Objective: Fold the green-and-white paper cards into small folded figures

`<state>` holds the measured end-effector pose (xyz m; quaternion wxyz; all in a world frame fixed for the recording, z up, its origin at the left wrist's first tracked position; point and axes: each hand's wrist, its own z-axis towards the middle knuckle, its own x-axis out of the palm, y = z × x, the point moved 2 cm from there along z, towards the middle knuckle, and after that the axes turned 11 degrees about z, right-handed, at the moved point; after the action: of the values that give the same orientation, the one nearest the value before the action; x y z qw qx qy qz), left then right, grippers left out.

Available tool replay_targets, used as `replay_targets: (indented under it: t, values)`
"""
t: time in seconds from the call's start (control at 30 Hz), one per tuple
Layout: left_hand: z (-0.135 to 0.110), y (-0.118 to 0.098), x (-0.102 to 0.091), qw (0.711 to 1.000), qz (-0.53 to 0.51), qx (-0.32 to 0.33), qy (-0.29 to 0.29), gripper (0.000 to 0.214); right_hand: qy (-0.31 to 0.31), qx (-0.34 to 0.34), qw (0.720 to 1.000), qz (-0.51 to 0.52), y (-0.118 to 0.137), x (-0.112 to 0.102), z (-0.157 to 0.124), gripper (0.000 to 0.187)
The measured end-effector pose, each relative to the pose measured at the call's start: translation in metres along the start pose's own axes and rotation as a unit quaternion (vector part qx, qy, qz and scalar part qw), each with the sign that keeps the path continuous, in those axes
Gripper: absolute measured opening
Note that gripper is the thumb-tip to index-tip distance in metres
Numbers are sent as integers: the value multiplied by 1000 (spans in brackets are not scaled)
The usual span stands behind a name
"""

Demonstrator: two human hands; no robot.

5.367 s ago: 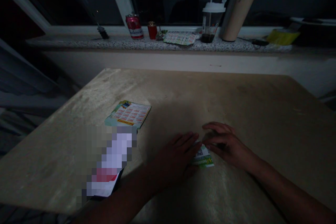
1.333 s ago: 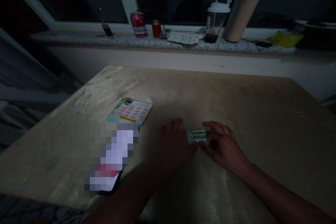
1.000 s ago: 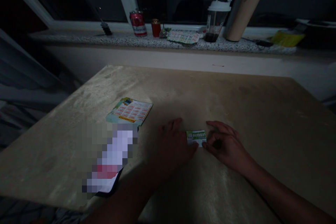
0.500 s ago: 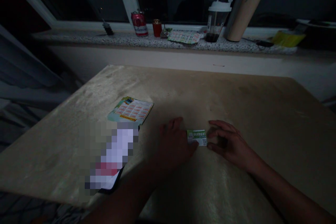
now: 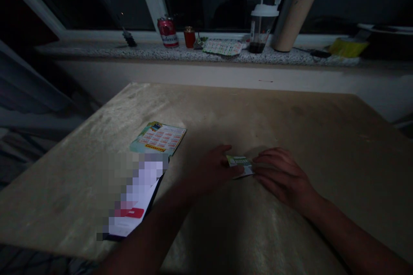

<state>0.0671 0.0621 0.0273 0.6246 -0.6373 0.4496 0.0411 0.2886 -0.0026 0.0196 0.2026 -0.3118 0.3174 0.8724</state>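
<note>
A small green and white printed card (image 5: 240, 162) sits between my two hands over the table (image 5: 258, 120), slightly tilted. My left hand (image 5: 214, 165) is closed on its left side, with the thumb across the printed face and the fingers mostly behind. At the card's right edge, my right hand (image 5: 284, 176) has its fingertips drawn together on it. Left of my hands lies a stack of colourful printed tickets (image 5: 163, 137). A phone (image 5: 137, 200) with a lit screen, partly blurred out, rests in front of the tickets beside my left forearm.
Along the granite windowsill (image 5: 145, 53) stand a red drink can (image 5: 168, 33), a small red jar (image 5: 189, 38), a lidded cup with a straw (image 5: 260, 30) and a tall cardboard tube (image 5: 298, 10). A printed sheet (image 5: 222, 47) and a yellow object (image 5: 348, 48) lie there too.
My left hand has turned and taken the card in its grip, tilting it. My right hand's fingers have come closer together and met the card's right edge.
</note>
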Motion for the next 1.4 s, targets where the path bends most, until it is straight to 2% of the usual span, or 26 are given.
replay_targets:
  t: [0.07,0.1,0.13,0.17,0.23,0.27,0.3,0.33,0.4,0.43,0.5,0.57,0.73,0.8,1.0,1.2,1.27,1.4]
  values:
    - [1,0,-1,991,-120,-20,54,63,-18,-16,1000,2,4,-3,1,29]
    - [1,0,-2,986,-152,-25,70,61,-26,-22,999,1,6,-4,1,30]
    - [0,0,-3,986,-155,-27,59,56,-31,-25,999,-2,7,-5,1,31]
    - [-1,0,-5,990,-135,-30,25,49,-33,-24,999,-9,9,-6,2,30]
    - [-6,-4,-12,993,-43,-29,-104,41,-33,-20,999,-25,12,-9,3,29]
    - [-10,-9,-16,983,18,-3,-181,37,-31,-18,999,-35,13,-10,4,28]
    - [-14,-15,-18,970,72,39,-231,36,-28,-16,998,-45,15,-11,5,26]
    - [-18,-23,-19,956,121,96,-250,36,-23,-17,998,-53,16,-12,6,24]
    - [-24,-37,-16,929,198,219,-222,37,-12,-22,998,-61,20,-13,8,21]
    - [-25,-42,-13,911,234,268,-207,29,-8,-23,998,-60,21,-14,9,20]
    - [-25,-47,-7,881,283,324,-196,8,-10,-24,998,-52,24,-15,11,20]
    - [-22,-46,-2,871,286,347,-200,12,-21,-20,999,-40,25,-16,12,22]
    - [-18,-39,3,879,203,375,-214,8,-75,-22,996,33,28,-15,13,23]
    - [-18,-39,3,885,185,374,-209,5,-76,-22,996,51,29,-14,14,22]
    - [-20,-41,5,874,200,387,-215,10,-52,-22,998,36,36,-13,17,17]
    - [-19,-37,-1,896,208,352,-172,4,-62,-27,997,27,37,-14,17,17]
    - [-20,-38,-2,897,214,354,-159,4,-60,-26,998,26,37,-15,17,17]
    - [-21,-40,-2,888,225,363,-170,11,-62,-22,998,16,39,-16,19,17]
